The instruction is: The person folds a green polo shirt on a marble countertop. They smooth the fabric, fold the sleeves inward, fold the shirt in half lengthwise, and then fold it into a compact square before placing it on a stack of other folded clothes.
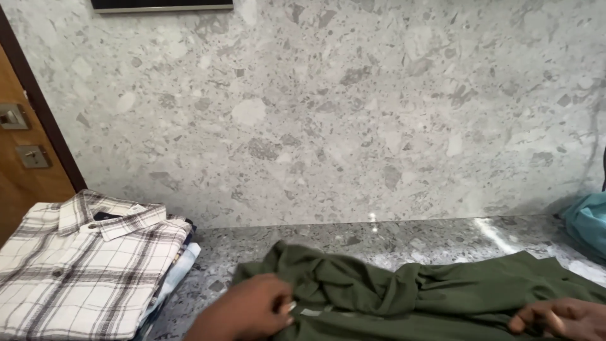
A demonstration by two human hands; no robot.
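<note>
An olive green garment (404,287) lies crumpled across the grey stone counter (353,235) at the bottom of the view. My left hand (252,309) pinches the fabric near its left end, by the collar. At the bottom right, my right hand (558,317) rests on the garment's right side with fingers curled into the cloth. Both hands are partly cut off by the frame's lower edge.
A stack of folded clothes topped by a white and brown plaid shirt (82,265) sits at the left. A teal cloth (587,224) lies at the right edge. A speckled stone wall (328,107) rises behind; a wooden door (22,158) stands far left.
</note>
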